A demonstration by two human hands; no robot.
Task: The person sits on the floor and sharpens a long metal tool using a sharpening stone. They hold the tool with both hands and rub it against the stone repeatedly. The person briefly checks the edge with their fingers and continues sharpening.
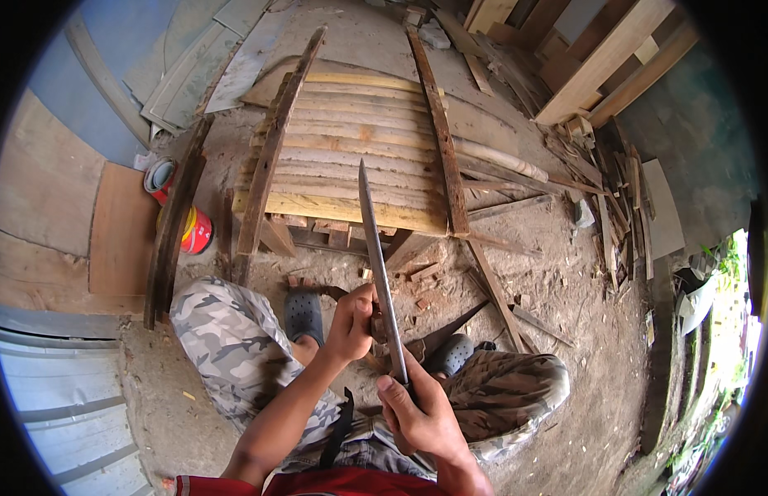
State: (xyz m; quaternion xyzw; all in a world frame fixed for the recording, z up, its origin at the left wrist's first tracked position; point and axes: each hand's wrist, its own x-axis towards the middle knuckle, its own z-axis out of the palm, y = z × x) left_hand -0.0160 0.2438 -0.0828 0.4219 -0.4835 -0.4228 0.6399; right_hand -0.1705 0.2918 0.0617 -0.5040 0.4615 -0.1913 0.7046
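Observation:
Before me a long narrow blade, like a machete (373,240), points up and away, seen nearly edge-on. My right hand (423,411) is closed around its handle end, the thumb lying along it. Beside the blade's lower part my left hand (351,324) is closed in a fist. Something brownish shows at its fingers against the blade, too hidden to name. Beyond the tip stands a low slatted wooden bench (359,145) with two dark wood strips (437,124) lying lengthwise over it. A handsaw (446,331) lies on the ground by my right foot.
Dark planks (175,223) lean at the left, next to a red and yellow can (196,231). Scrap wood (619,198) is heaped along the right wall. Chips and offcuts (421,303) litter the dirt floor. My bent knees (227,331) flank my arms.

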